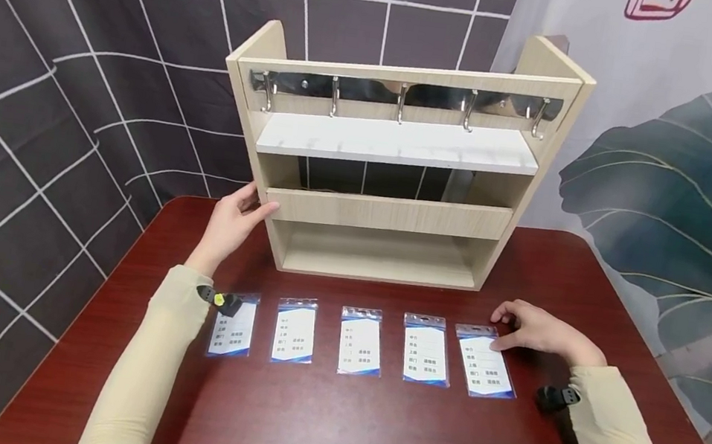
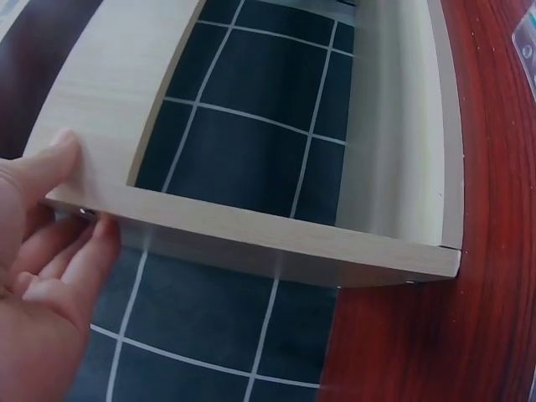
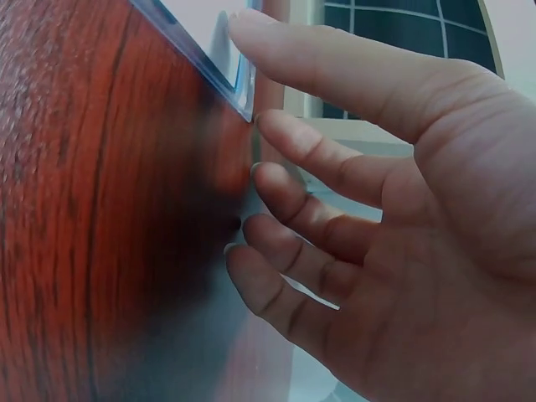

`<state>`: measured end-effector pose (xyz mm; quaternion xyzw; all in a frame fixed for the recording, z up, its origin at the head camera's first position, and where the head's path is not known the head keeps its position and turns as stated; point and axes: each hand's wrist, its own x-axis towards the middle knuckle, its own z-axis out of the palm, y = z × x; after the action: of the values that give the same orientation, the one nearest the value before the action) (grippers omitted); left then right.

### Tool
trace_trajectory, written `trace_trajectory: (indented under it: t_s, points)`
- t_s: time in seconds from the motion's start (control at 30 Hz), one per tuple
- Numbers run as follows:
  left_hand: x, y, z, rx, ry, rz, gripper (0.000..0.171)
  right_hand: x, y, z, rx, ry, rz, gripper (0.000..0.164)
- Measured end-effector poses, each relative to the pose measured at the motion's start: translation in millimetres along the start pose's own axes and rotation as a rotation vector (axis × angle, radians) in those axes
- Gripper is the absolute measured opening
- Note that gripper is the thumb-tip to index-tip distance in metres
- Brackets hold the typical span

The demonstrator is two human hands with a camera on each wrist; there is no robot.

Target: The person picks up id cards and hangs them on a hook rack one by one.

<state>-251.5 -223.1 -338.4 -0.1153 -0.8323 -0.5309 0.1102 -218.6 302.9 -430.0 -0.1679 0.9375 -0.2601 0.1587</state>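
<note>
A light wood shelf rack (image 1: 391, 213) with a row of metal hooks (image 1: 401, 104) stands upright on the table. My left hand (image 1: 232, 224) grips its left side panel; in the left wrist view the thumb (image 2: 57, 159) lies on the front board and the fingers curl against the outer face. Beside the rack's front right, my right hand (image 1: 540, 332) is over the rightmost badge card (image 1: 485, 370), a clear sleeve with a blue-and-white insert. The thumb (image 3: 276, 42) lies on this card, and the other fingers, loosely bent, reach past its edge toward the tabletop.
Several more badge cards (image 1: 360, 346) lie in a row before the rack, the leftmost card (image 1: 234, 330) partly behind my left wrist camera. The dark red table (image 1: 329, 428) meets a grid-patterned curtain (image 1: 173, 18) behind and a leaf-patterned cloth (image 1: 691, 191) at right.
</note>
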Motion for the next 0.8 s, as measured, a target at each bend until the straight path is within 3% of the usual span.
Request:
trace_trajectory:
  t_s: [0.3,0.57,0.8]
  points:
    - [1.5,-5.1,-2.3,0.007,0.020,0.027,0.058,4.0,-4.2,0.7,0.037,-0.026,0.010,0.039]
    - [8.8,-41.7,2.7,-0.044,0.047,0.008,0.062,3.7,-3.7,-1.0,0.038,-0.058,0.002,0.038]
    - [11.6,-46.5,3.6,-0.052,0.049,0.011,0.062,7.3,-6.1,-4.2,0.011,-0.094,0.027,0.038]
